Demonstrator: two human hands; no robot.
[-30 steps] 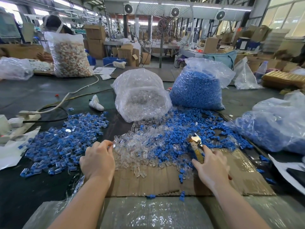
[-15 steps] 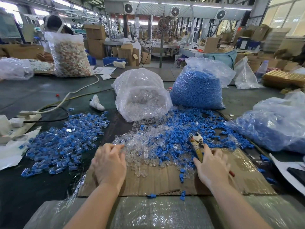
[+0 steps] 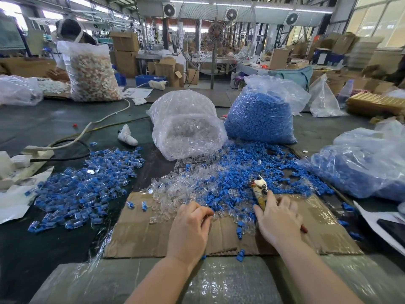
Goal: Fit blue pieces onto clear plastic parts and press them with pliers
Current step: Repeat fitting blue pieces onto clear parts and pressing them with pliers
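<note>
Factory floor all around you, cartons and a big standing fan (image 3: 215, 31) in the back, and a dark work table (image 3: 54, 123) under your arms with a flattened cardboard sheet (image 3: 140, 235) as your working patch.

From the head camera, the only view: the clear plastic parts (image 3: 175, 189) lie heaped at the sheet's far edge, running straight into the loose blue pieces (image 3: 238, 172) to their right. Finished ones sit in a separate pile (image 3: 87, 189) to your left. Behind stand a bag of clear stock (image 3: 186, 128) and a bag of blue stock (image 3: 260, 119).

Your left hand (image 3: 189, 229) is down at the near rim of the clear heap, fingers curled in; whether they pinch a part I cannot tell. Your right hand (image 3: 279, 218) is wrapped round the handles of the pliers (image 3: 259, 189), nose pointing away over the blue pieces; open or closed, the jaws are too small to read.

These parts look light, hard and slick, thin-walled on the clear ones, so likely to skid off or crack under a heavy squeeze. Take a clear part by its sides between thumb and forefinger, seat the blue piece squarely, then squeeze gently.
</note>
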